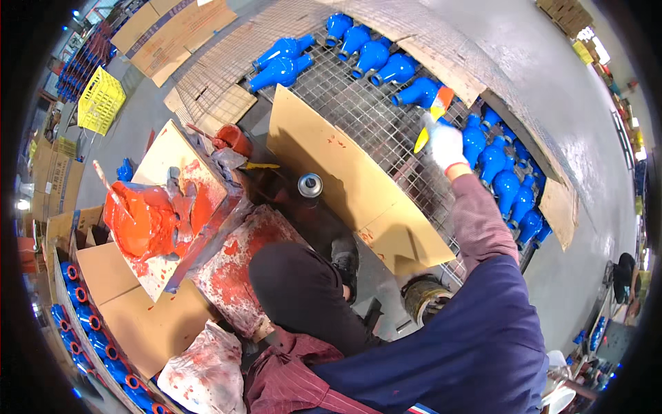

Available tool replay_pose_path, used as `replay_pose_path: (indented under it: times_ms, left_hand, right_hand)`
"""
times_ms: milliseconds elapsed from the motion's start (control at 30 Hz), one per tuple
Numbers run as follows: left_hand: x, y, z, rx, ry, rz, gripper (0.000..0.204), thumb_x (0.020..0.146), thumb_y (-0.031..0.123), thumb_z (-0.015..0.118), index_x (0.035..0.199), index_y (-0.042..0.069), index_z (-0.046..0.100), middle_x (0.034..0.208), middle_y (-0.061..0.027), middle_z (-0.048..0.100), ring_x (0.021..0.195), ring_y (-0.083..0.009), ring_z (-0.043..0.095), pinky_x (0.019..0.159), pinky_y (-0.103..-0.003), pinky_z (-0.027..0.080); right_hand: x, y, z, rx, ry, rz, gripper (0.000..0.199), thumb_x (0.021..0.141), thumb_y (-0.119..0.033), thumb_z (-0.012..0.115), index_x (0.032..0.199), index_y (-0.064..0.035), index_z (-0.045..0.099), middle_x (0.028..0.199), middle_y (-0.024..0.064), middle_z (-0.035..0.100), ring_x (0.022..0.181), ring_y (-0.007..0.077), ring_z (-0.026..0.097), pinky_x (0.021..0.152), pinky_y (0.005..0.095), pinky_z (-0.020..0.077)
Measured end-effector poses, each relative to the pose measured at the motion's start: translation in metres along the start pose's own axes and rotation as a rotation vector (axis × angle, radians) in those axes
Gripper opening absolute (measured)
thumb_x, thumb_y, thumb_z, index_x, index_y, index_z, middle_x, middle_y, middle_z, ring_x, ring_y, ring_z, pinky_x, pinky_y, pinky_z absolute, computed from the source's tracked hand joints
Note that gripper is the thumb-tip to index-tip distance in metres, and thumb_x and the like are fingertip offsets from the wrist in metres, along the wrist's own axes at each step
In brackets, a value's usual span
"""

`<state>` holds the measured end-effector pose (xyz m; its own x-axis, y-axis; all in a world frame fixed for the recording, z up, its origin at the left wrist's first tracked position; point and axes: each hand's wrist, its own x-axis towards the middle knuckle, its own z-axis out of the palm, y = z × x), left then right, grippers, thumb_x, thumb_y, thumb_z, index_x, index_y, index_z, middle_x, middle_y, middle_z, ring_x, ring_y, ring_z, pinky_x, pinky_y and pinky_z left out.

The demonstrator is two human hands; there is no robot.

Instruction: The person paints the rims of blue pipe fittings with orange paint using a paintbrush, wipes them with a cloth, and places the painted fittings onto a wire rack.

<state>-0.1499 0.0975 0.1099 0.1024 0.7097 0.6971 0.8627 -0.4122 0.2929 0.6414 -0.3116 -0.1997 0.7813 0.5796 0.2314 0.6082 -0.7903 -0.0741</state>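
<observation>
My right hand [447, 146], in a white glove, is closed round a paintbrush [441, 103] with a yellow handle and orange-red bristles. It reaches over the wire mesh rack [372, 124], close to a glossy blue casting [419, 92] with a bulbous body. More blue castings [505, 190] lie in rows beside and beyond that hand. At the lower left, my left hand [203, 372] appears as a red-stained white glove past a maroon sleeve; its fingers cannot be made out. Nearest to it is a red-spattered surface [238, 269].
A red-coated container [141, 221] sits on a paint-smeared board, with a smaller red pot [233, 140] behind. A spray can [310, 185] stands beside a long cardboard sheet [345, 179]. A tin [424, 298] is near my knee. Blue parts with red rings [89, 321] line the left.
</observation>
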Motion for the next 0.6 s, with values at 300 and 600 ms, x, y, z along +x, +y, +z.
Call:
replay_pose_path:
  times_ms: [300,600]
  left_hand:
    - [-0.054,0.23,0.081,-0.715,-0.379,0.283,0.067,0.091,0.0,0.052,0.152,0.002,0.024,0.141,-0.0184,0.048,0.131,-0.0267,0.046,0.111,-0.039,0.033]
    - [-0.112,0.273,0.07,-2.02,-1.586,-0.219,0.088,0.092,0.064,0.051,0.149,0.0,0.029,0.142,-0.0223,0.047,0.13,-0.0301,0.05,0.109,-0.043,0.04]
  right_hand:
    - [-0.047,-0.148,-0.291,0.903,0.15,-0.296,0.019,0.074,-0.002,0.061,0.091,-0.005,0.051,0.092,0.0058,0.056,0.099,0.0147,0.057,0.096,0.0304,0.0433]
    - [-0.118,-0.352,-0.362,2.008,-0.3,-0.55,0.031,0.085,-0.017,0.062,0.108,-0.0057,0.044,0.095,0.0302,0.063,0.048,0.0097,0.048,0.05,0.0185,0.0434]
